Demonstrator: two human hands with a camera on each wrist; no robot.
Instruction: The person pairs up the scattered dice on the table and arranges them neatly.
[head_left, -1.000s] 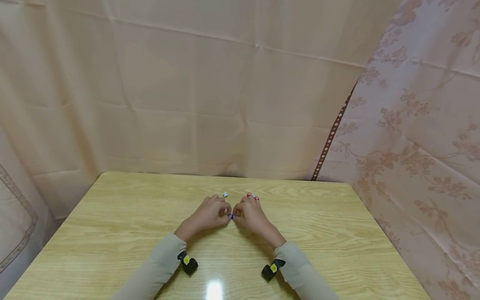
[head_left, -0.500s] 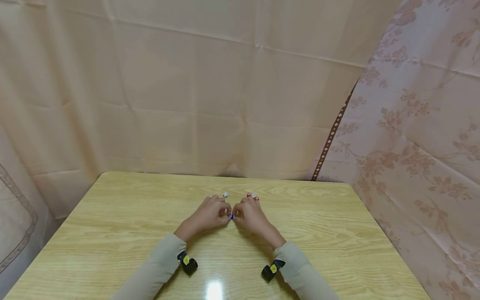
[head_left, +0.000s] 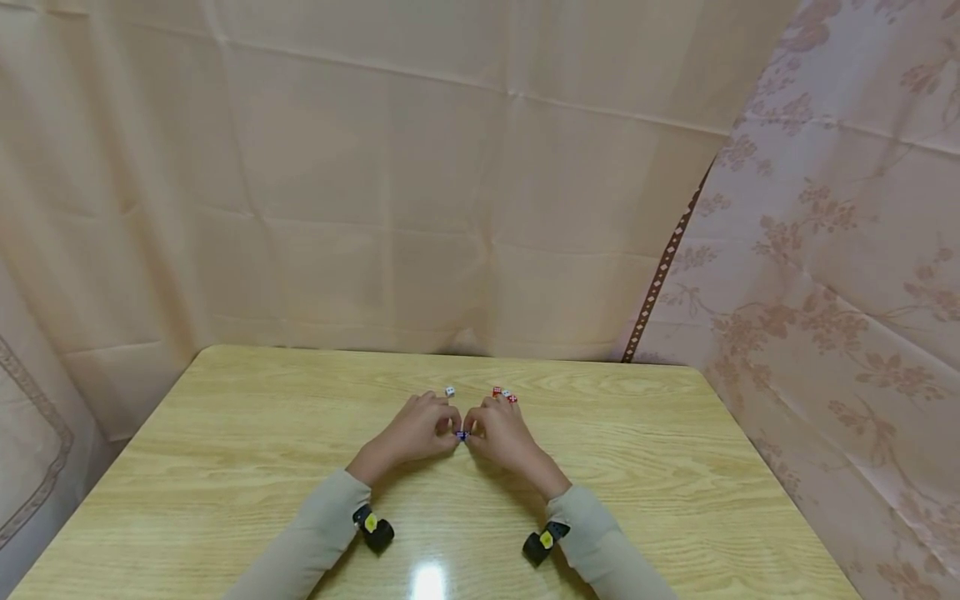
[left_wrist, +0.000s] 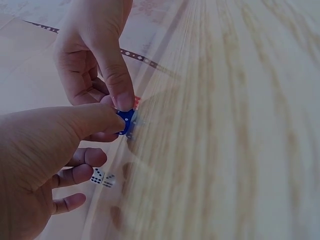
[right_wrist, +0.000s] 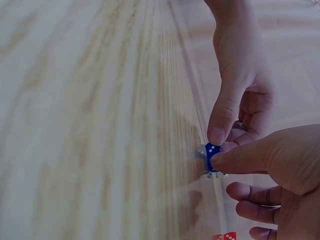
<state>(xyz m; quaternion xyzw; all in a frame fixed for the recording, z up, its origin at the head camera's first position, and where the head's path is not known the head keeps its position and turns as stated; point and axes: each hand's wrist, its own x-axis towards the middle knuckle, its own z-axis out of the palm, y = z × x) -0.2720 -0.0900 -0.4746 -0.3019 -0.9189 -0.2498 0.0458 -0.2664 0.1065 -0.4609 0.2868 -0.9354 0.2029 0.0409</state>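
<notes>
Both hands meet over the table in the head view, thumb and forefinger of each brought together. Between them are blue dice with white pips, apparently two side by side; the thumbs cover part of them. My left hand pinches the left end of the blue dice, its other fingers spread loosely. The opposite end is pinched by my right hand. Seen in the right wrist view, both thumbs press the near faces of the blue dice, low at the tabletop.
A white die lies beyond the left fingers. Past the right fingers sit a red die, a white die and another red die. The wooden table ends at a beige curtain.
</notes>
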